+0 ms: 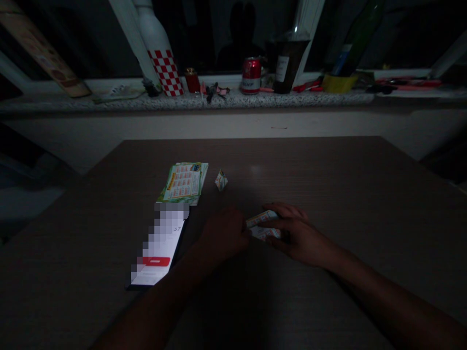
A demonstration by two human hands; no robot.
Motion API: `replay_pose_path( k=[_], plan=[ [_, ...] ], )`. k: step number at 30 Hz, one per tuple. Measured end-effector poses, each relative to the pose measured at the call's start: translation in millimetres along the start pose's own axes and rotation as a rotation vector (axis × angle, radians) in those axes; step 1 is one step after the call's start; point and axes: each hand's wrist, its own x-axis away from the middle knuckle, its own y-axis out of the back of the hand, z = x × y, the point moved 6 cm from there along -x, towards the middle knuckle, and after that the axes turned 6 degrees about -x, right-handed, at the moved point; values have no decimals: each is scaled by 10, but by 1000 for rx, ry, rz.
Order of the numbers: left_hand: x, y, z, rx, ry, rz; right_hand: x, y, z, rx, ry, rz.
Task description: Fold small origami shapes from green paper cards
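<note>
Both my hands meet on a small folded printed paper (pixel 263 226) at the middle of the dark wooden table (pixel 328 175). My left hand (pixel 224 233) is closed, pinching the paper's left end. My right hand (pixel 294 233) curls over its right side, fingers pressed on it. A small folded paper piece (pixel 221 180) lies further back. A stack of printed green and orange sheets (pixel 184 183) lies to the left of that piece. A lit phone (pixel 160 248) lies in front of the stack, left of my left forearm.
A stone window ledge (pixel 109 102) runs behind the table. On it stand a white bottle with red checks (pixel 160 53), a red can (pixel 251 75), a dark bottle (pixel 288 58), a green bottle (pixel 355 39) and small clutter. The room is very dim.
</note>
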Motion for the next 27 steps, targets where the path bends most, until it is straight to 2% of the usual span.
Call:
replay_pose_path(
  k=[7,10,14,16,20,27],
  plan=[
    [-35,-15,269,65,69,7,2,-17,-28,8,-8,14],
    [-14,10,302,73,65,-4,4,-10,-25,13,8,12],
    [75,53,170,117,-22,-100,11,10,7,10,45,44],
    [121,61,35,169,-160,-149,14,19,24,-5,67,60],
    [120,6,-86,158,-273,-123,23,14,44,-11,99,92],
    [85,-30,-104,107,-380,-106,46,11,50,55,140,106]
  ],
)
